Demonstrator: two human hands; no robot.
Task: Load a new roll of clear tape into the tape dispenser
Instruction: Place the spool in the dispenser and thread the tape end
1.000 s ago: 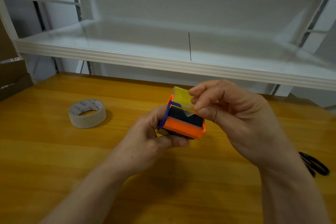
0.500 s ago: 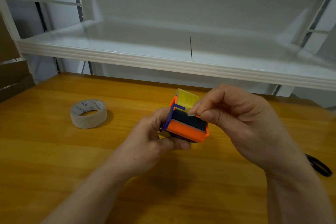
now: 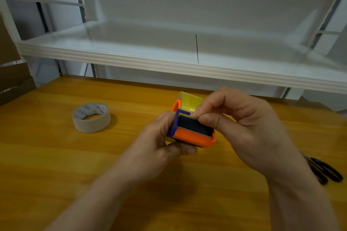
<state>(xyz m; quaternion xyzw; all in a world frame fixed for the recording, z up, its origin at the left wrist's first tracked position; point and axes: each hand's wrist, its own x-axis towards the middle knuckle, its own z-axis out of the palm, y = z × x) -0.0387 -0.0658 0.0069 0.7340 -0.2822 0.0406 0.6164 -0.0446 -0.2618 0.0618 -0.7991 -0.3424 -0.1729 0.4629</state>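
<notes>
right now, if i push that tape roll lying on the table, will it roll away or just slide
The tape roll lies flat on the table, hole up, so a push would probably slide it, not roll it. It is a hollow ring with a thin wall, so it is likely light to lift.

A glossy, honey-coloured wooden table (image 3: 56,165) fills the lower part of the view. A wide roll of clear tape (image 3: 90,125) with a printed white core lies flat on the wood, hole facing up. Well apart from the roll, to its right and nearer the viewer, a pair of black-handled scissors (image 3: 326,172) lies flat, only partly visible.
</notes>
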